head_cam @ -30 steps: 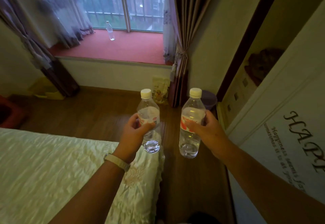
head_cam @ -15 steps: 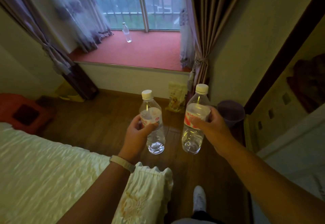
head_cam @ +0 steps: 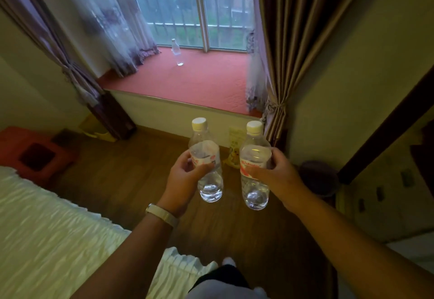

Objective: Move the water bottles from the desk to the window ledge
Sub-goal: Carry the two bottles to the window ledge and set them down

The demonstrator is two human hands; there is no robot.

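Note:
I hold two clear water bottles upright in front of me, above the wooden floor. My left hand (head_cam: 182,179) grips the left bottle (head_cam: 206,155) around its labelled middle. My right hand (head_cam: 279,176) grips the right bottle (head_cam: 253,157) the same way. Both have pale yellow caps and red-and-white labels. Ahead lies the red window ledge (head_cam: 211,80), where a third clear bottle (head_cam: 177,52) stands upright near the glass.
A bed with a cream cover (head_cam: 47,233) fills the lower left. Brown curtains (head_cam: 288,47) hang right of the ledge, purple ones (head_cam: 77,64) left. A dark bin (head_cam: 319,179) stands by the right wall, an orange stool (head_cam: 35,153) at left, a yellow bag (head_cam: 234,148) below the ledge.
I have walked closer to the window: the ledge and its bottle look larger and nearer. Both hands still hold their bottles upright, now closer together.

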